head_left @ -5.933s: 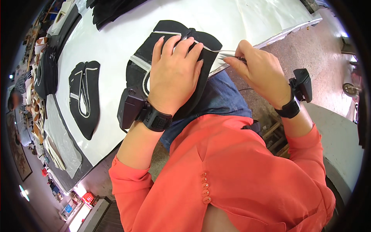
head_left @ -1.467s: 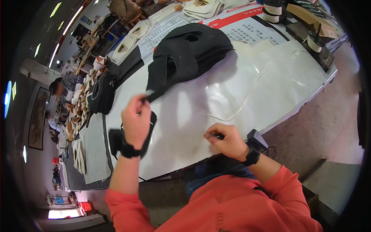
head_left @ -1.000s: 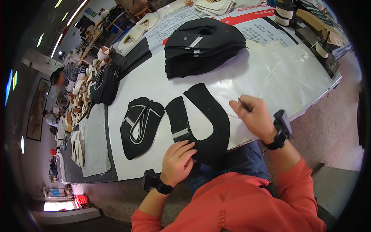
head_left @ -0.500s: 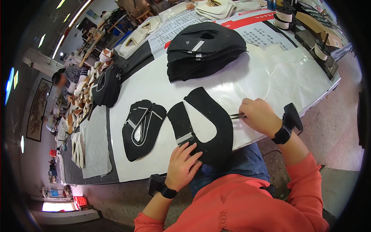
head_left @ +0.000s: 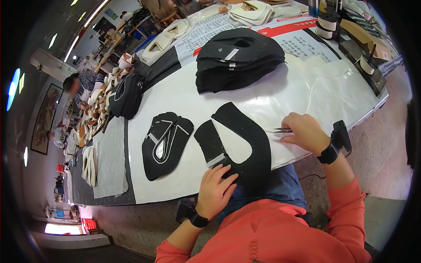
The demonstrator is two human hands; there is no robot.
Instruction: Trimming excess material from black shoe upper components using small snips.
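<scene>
Near the table's front edge lies a black U-shaped piece (head_left: 259, 151), padded-looking, with a pale strip (head_left: 216, 161) across its left arm. Fingers spread, my left hand (head_left: 215, 192) rests on its lower edge beside that strip. My right hand (head_left: 308, 135) is closed around small scissors (head_left: 283, 130). Their thin metal blades point left, close to the piece's right edge; the handles are hidden in my fingers. To the left is another black piece (head_left: 163, 168), folded over, with white lines along its edges.
A stack of black pieces (head_left: 241, 55) stands farther back on the white-covered table (head_left: 162, 103). At the far right are thread spools (head_left: 325, 27). White cut pieces (head_left: 250, 13) lie at the back. Another person (head_left: 87, 85) is off to the left beside piled shoe-like parts (head_left: 90, 109).
My right hand has moved slightly right with the scissors, a little away from the U-shaped piece. My left hand stays on that piece. The whole view has shifted a little.
</scene>
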